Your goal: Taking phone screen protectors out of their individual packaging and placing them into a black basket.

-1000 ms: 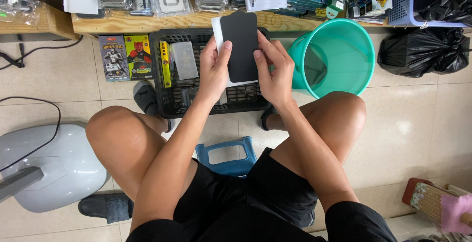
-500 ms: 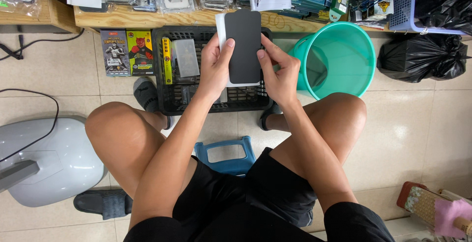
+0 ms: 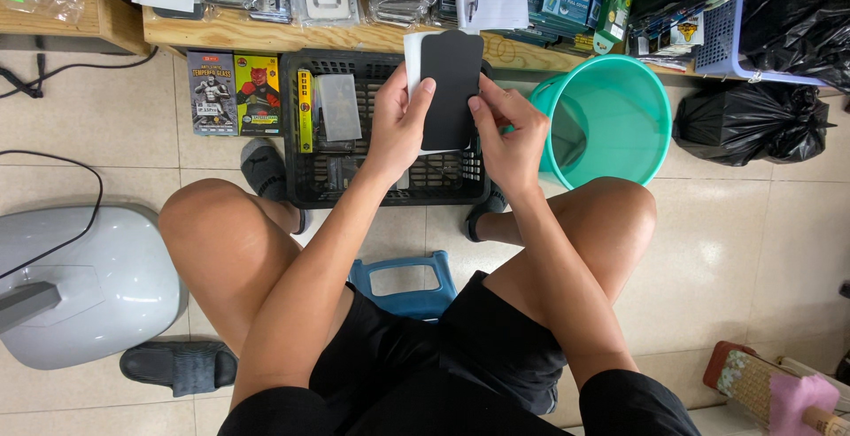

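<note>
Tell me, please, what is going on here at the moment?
A person sits on a low blue stool and holds a flat black panel with a white sheet behind it in both hands. The left hand grips its left edge; the right hand pinches its right edge. Below the hands sits a black crate, with a teal bucket to its right.
</note>
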